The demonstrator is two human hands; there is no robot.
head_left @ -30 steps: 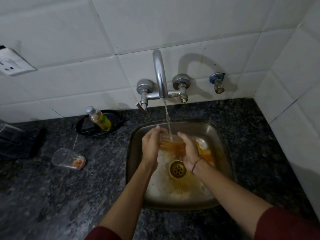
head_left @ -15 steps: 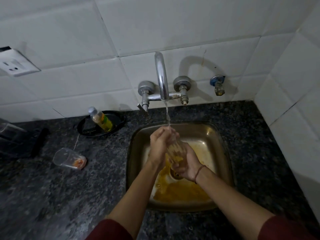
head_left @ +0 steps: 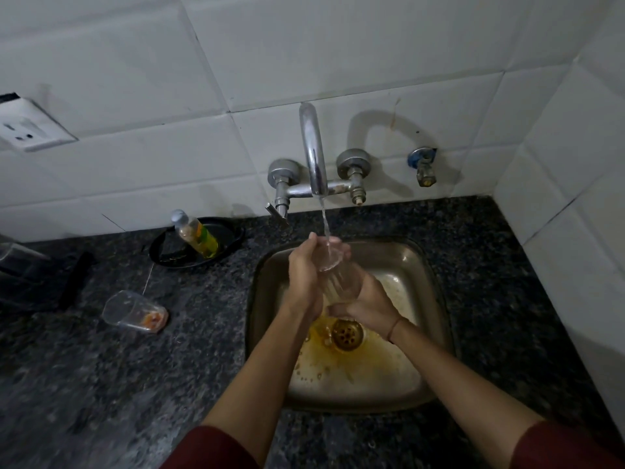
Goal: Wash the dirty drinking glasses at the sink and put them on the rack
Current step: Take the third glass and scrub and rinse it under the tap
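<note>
A clear drinking glass [head_left: 338, 277] is held over the steel sink [head_left: 429, 275], mouth up under the running tap [head_left: 313, 154]. My left hand [head_left: 302, 275] wraps its upper side near the rim. My right hand [head_left: 367, 304] cups its base. Water streams into the glass. Orange residue stains the sink floor around the drain [head_left: 347, 334]. A second dirty glass [head_left: 133, 311] lies on its side on the dark granite counter to the left, with orange dregs in its bottom.
A dish-soap bottle [head_left: 196, 235] leans in a black tray [head_left: 227, 231] behind the lying glass. A dark object sits at the far left counter edge. A small valve [head_left: 422, 165] and a wall socket [head_left: 25, 128] are on the tiled wall; tiles close the right corner.
The glass has turned from lying sideways with orange liquid to mouth-up and clear under the stream. The orange liquid has spilled into the sink. Both hands rose slightly.
</note>
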